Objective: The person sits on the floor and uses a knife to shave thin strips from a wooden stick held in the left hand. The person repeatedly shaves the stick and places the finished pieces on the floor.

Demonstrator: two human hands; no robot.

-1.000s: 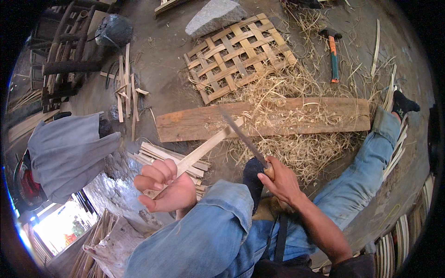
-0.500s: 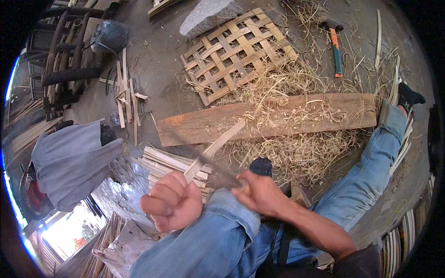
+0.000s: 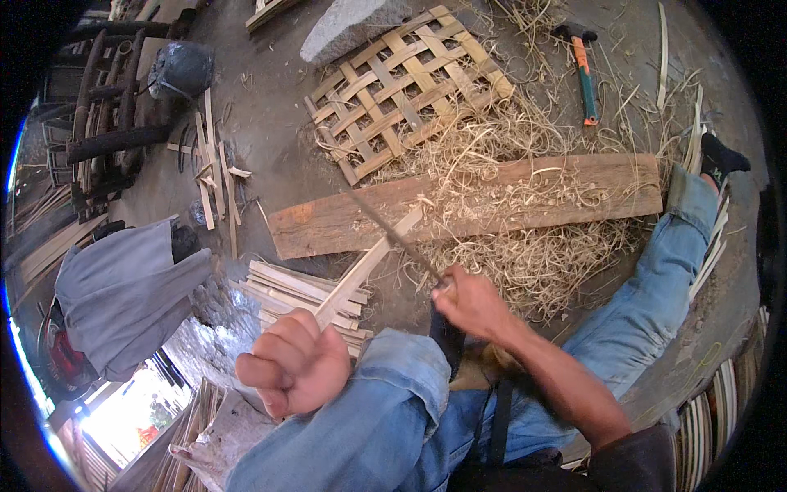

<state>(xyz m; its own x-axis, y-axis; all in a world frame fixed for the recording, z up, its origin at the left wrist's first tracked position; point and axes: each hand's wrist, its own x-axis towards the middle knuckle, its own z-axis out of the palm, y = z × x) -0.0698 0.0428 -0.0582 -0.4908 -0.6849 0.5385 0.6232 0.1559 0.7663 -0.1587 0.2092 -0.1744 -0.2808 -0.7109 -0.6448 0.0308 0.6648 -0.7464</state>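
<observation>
The left hand [image 3: 293,371] is curled into a fist around the near end of a bamboo slat [image 3: 365,269], knuckles up, just above the raised left knee in blue jeans. The slat slants up and away from it, its far tip resting on the wooden plank [image 3: 328,225]. The right hand [image 3: 474,303] is clenched round the handle of a long knife [image 3: 392,234], forearm coming in from the lower right; the blade runs up and to the left and crosses the slat near its far end. The plank lies across the concrete floor [image 3: 270,123], heaped with pale shavings [image 3: 525,197] along its middle and near side. Beyond it rests a woven bamboo lattice [image 3: 406,86] with a grey stone block [image 3: 348,25] at its far edge, and an orange-handled hammer [image 3: 584,70] lies to the right. A stack of cut slats [image 3: 287,287] sits beside the left knee, and a grey cloth [image 3: 123,287] covers something at the left.
</observation>
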